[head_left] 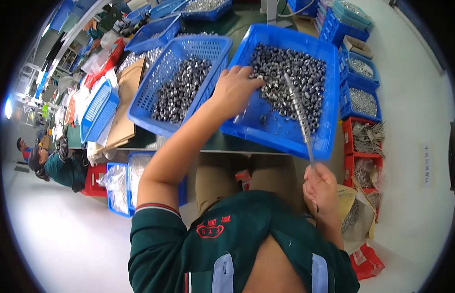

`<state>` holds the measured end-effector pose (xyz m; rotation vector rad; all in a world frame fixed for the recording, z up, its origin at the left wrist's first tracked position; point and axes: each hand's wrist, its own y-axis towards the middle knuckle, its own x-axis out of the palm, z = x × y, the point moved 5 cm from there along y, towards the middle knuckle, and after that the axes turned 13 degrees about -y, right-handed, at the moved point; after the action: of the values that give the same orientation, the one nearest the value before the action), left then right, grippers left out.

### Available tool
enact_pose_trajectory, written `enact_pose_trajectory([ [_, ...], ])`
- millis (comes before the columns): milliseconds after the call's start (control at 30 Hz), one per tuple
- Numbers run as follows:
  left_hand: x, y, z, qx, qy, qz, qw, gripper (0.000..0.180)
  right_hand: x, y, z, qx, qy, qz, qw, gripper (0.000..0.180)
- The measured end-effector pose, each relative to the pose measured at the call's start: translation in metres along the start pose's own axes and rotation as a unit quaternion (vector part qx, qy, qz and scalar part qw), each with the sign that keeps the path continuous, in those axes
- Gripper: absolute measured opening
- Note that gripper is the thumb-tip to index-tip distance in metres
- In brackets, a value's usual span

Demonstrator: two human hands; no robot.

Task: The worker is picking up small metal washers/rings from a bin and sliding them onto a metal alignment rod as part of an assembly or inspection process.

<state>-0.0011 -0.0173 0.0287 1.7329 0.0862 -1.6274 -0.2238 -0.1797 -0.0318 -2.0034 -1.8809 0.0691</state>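
Note:
My right hand [320,188] is closed around the lower end of a thin metal rod [311,155], which slants up over the blue tray [332,107]. Several small metal rings [298,107] are threaded along the rod's upper part. Inside the tray lies a heap of loose metal rings [308,71], dark and silvery. My left hand [236,91] reaches over the tray's left side, its fingers curled at the heap's edge. A pale, shiny bit shows by its fingertips, too small to make out.
Left of the tray stands a blue perforated basket [144,97] with more rings. Cardboard sheets [130,90] and a smaller blue basket [98,115] lie beyond it. Blue bins [359,88] and red bins [348,132] of metal parts line the right. A person [66,168] sits far left.

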Motion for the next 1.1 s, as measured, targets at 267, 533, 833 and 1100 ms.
enact_pose_trajectory([
  [267, 0.071, -0.008, 0.020, -0.085, -0.167, -0.359, 0.914, 0.023, -0.008, -0.005, 0.013, -0.002, 0.013, -0.018, 1.000, 0.018],
  [533, 0.100, -0.002, 0.017, -0.079, -0.089, -0.362, 0.924, 0.019, -0.014, -0.001, 0.013, -0.006, 0.013, -0.017, 1.000, 0.019],
  [833, 0.097, 0.003, 0.007, -0.071, -0.111, -0.325, 0.936, 0.018, -0.015, 0.000, 0.011, -0.001, 0.013, -0.022, 1.000, 0.018],
  [1100, 0.040, 0.012, -0.011, -0.165, -0.921, -0.068, 0.347, 0.030, -0.022, -0.008, 0.014, 0.026, 0.012, 0.009, 1.000, 0.014],
])
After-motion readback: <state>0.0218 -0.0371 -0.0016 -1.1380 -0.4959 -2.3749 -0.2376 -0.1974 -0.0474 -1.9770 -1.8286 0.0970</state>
